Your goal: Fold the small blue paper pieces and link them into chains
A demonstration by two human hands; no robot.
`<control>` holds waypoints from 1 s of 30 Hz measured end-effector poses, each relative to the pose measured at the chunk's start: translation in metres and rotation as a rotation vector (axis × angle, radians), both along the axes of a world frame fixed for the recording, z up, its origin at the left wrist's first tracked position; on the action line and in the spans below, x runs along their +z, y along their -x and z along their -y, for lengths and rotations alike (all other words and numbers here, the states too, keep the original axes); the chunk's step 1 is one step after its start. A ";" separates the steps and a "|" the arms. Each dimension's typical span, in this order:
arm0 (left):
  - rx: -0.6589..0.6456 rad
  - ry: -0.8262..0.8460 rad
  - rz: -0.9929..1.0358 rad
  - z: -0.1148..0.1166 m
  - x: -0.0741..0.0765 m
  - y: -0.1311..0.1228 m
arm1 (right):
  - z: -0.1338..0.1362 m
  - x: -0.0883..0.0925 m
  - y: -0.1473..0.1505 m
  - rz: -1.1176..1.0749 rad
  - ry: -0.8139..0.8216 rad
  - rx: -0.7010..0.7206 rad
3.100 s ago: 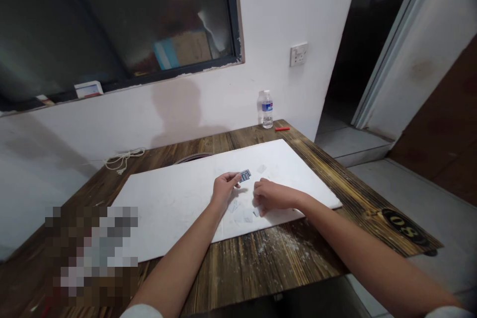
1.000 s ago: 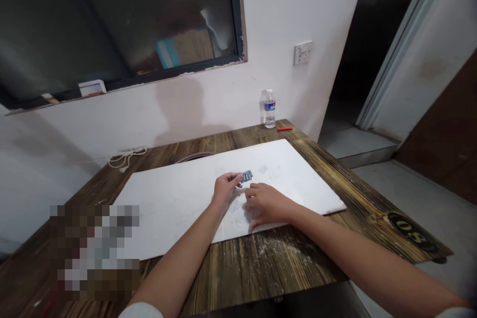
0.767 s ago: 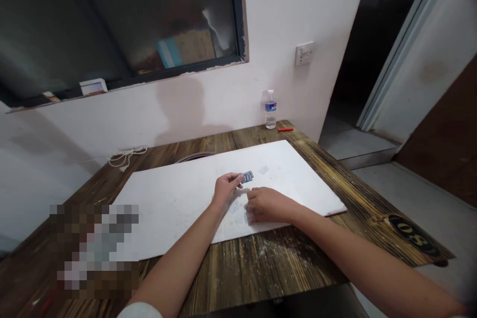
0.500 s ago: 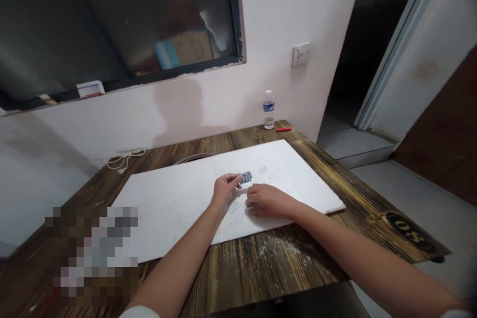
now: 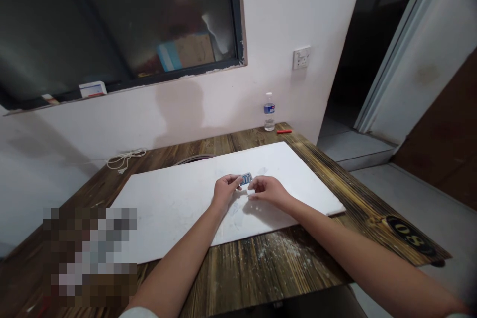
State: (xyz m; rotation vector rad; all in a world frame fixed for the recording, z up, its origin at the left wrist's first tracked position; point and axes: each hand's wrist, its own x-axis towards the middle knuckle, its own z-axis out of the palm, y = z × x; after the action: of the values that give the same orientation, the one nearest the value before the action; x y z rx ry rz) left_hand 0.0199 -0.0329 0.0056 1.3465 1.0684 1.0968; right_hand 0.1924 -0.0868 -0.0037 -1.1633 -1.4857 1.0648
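Both hands now meet near the middle of the board. The left hand [image 5: 224, 192] is pinching a blue-and-white printed piece [image 5: 246, 179] between thumb and fingertips, holding it low over the board; from this angle I cannot confirm any clearance beneath it. The piece remains at those fingertips. The main change is on the other side: the right hand [image 5: 269, 192] has lifted from its low, curled position on the board and come across, its fingers drawn together and their tips just beside the piece. I cannot tell whether they touch it or hold anything.

Beneath the hands, a white board [image 5: 167, 223] lies on a dark-stained wooden table [image 5: 268, 266]. Faint pale scraps [image 5: 234, 208] rest on the board below the left hand, and another scrap [image 5: 263, 171] lies beyond the printed piece. I note a plastic water bottle [image 5: 269, 112] and a short red stick [image 5: 283, 131] at the far end of the table, with a coil of white cord [image 5: 124, 160] further left. A round black tag [image 5: 410, 234] marked with numerals sits near the right edge. A pixelated patch hides the lower left of the table, so I cannot report on that area.
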 end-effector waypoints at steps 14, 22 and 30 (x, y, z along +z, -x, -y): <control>-0.029 -0.014 -0.022 0.001 0.001 0.000 | 0.001 0.008 -0.001 -0.404 0.075 -0.078; -0.047 0.001 -0.019 0.000 -0.001 -0.002 | 0.004 -0.004 0.000 -0.014 -0.196 -0.210; -0.090 0.022 -0.030 0.002 -0.002 -0.001 | 0.006 -0.006 -0.008 0.478 -0.624 -0.282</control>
State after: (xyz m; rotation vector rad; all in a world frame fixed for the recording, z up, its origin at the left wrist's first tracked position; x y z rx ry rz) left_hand 0.0209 -0.0347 0.0036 1.3845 1.0294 0.9992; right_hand 0.2007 -0.0930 -0.0101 -1.1545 -1.7703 0.0947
